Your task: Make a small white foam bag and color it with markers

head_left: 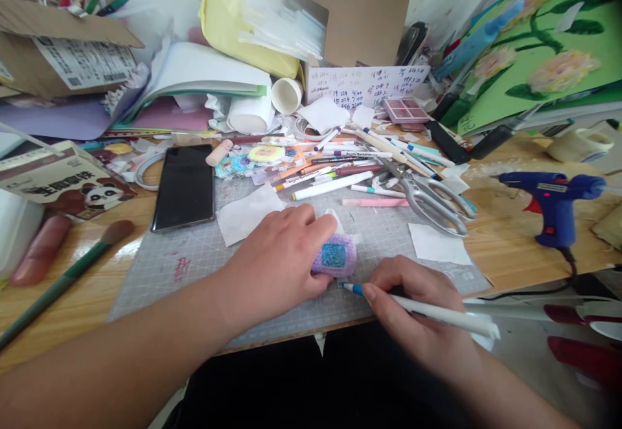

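My left hand [286, 251] is closed around a small purple piece with a textured surface and a blue rectangle [334, 255] on its face. A bit of white shows behind its upper edge. In my right hand [418, 299] is a white marker [437, 312] with a blue tip end, pinched between thumb and fingers. The marker's tip points left, just below the purple piece and close to the grey cutting mat [194, 293]. Whether the tip touches anything is too small to tell.
A black phone [183, 188], white paper pieces [440, 243], scissors [430, 199] and a heap of markers [335, 183] lie ahead. To the right stands a blue glue gun [554, 205] with a lit red light and a cord. A brush [68, 280] lies left.
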Motion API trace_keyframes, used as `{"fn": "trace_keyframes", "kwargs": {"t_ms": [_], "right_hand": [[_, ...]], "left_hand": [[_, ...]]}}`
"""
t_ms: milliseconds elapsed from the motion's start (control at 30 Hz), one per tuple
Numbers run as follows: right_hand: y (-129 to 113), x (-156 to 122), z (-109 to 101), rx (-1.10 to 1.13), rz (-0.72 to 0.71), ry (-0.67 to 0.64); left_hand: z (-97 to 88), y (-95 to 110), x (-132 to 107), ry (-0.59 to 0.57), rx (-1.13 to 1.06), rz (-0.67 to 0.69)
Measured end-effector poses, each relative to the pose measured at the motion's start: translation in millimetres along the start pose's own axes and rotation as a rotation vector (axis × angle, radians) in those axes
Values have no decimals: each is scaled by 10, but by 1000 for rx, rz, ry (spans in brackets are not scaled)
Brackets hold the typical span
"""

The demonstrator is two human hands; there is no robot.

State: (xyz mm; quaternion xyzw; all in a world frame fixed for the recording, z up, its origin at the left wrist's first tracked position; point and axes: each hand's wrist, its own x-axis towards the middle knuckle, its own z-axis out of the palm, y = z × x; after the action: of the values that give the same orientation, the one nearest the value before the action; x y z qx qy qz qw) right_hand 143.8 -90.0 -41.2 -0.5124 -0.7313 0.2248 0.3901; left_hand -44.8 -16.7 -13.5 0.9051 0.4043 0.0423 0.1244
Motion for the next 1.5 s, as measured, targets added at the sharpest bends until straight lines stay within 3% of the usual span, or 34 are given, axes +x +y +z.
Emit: {"fn": "trace_keyframes", "kwargs": {"t_ms": [367, 733, 867, 1000, 1133, 1267, 1400, 1500], "right_hand": [[-16, -1, 3, -5, -15, -4], [58, -75, 0, 91, 95, 13], [109, -99, 12, 356, 182, 55], [189, -67, -2, 774, 219, 231], [226, -10, -63, 890, 195, 279], [203, 52, -115, 712, 261, 231], [153, 141, -69, 314, 211, 25], [138, 193, 25, 340, 245, -30]], "left_hand": [[4, -10, -38, 3, 9, 8], [-16, 6, -14, -13, 4, 0], [-34, -3, -20, -23, -37, -3], [-94, -76, -38, -36, -117, 26], [-172, -160, -58, -42, -190, 70], [-195, -183, -63, -81, -214, 132], [-182, -153, -70, -88, -225, 171], [-191, -130, -75, -77, -248, 180]]}}
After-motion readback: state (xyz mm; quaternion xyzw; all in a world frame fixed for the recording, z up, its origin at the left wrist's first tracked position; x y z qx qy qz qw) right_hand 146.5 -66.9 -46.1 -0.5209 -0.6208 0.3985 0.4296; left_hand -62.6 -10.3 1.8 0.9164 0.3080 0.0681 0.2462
